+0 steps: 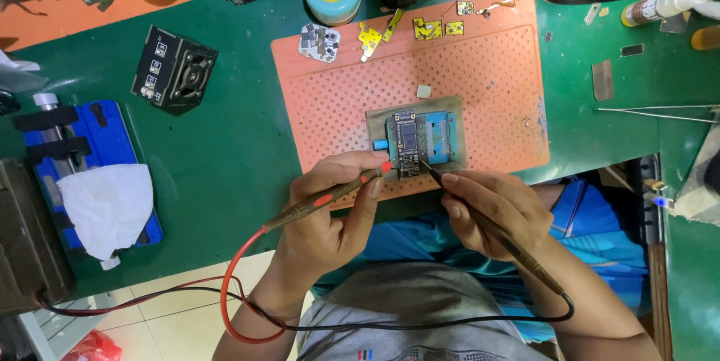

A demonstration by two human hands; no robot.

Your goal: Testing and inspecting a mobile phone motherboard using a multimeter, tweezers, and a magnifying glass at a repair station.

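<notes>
- Green workbench (225, 143): carries an orange perforated mat (495, 83) at centre.
- Mat: a grey holder plate (457, 109) lies at its near edge, with a small circuit board (409, 143) clamped on it.
- Left hand (330, 211): closed around a red test probe (334, 196); tip sits at the board's left edge.
- Right hand (499, 211): closed around a black test probe (491, 230); tip touches the board's lower right corner.
- Red lead (229, 301) and black lead (420, 325) trail toward the person.
</notes>
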